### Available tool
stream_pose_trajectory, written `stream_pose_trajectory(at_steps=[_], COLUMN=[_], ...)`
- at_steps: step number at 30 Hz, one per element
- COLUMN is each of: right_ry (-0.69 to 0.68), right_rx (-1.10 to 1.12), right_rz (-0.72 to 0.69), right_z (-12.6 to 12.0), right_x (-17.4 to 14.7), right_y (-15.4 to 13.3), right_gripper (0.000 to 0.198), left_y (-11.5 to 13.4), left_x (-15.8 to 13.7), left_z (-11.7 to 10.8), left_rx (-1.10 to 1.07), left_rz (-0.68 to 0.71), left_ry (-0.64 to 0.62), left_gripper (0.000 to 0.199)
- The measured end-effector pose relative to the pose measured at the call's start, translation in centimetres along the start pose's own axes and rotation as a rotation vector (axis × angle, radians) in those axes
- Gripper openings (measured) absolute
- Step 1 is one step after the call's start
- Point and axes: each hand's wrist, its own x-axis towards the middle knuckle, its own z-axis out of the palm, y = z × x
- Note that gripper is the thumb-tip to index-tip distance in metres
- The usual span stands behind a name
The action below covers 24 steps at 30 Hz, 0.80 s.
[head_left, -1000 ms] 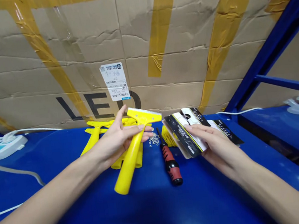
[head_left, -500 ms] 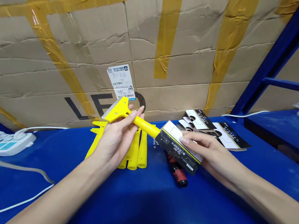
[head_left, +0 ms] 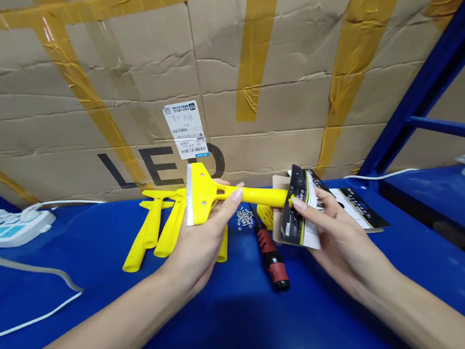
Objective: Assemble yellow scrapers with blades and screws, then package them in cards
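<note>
My left hand [head_left: 196, 249] grips a yellow scraper [head_left: 203, 191] by its neck, thumb on top. The scraper's broad head with a metal blade points left, and its handle runs level to the right. A folded black-and-white packaging card [head_left: 296, 215] is around the handle's end, which pokes through it. My right hand [head_left: 343, 235] pinches this card from the right, thumb beside the handle tip. Below the card lies a red-and-black screwdriver [head_left: 276, 266]. Several yellow scraper handles [head_left: 142, 241] rest behind my left hand, which partly hides them.
Small loose screws [head_left: 245, 219] lie in a pile near the screwdriver's shaft. More packaging cards [head_left: 357, 209] are stacked at the right. A white power strip [head_left: 19, 228] with cables sits at the left. A large taped carton [head_left: 146, 95] stands behind the blue table [head_left: 157, 335].
The scraper has turned from sloping down right to nearly level, and its head is lower and further right. The card has tilted, and the handle's end now shows through it.
</note>
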Motion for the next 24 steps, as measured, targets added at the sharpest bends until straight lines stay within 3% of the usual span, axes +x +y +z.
stream_pose_trajectory(at_steps=[9, 15, 19, 24], right_ry=[-0.189, -0.262, -0.150, -0.097], right_rx=[-0.119, -0.242, -0.244, -0.297], right_rz=[0.156, 0.302, 0.232, 0.137], right_z=[-0.9, -1.0, -0.7, -0.5], right_x=[0.2, -0.2, -0.2, -0.1], right_y=[-1.5, -1.7, -1.6, -2.1], right_gripper=[0.055, 0.056, 0.056, 0.054], left_y=[0.3, 0.1, 0.7, 2.1], left_x=[1.2, 1.5, 1.6, 2.6], left_z=[-1.4, -2.1, -1.8, -2.0], left_rx=[0.172, 0.254, 0.134, 0.163], left_rz=[-0.013, -0.031, -0.043, -0.029], left_ry=[-0.084, -0.217, -0.260, -0.106], left_gripper=[0.030, 0.035, 0.036, 0.027])
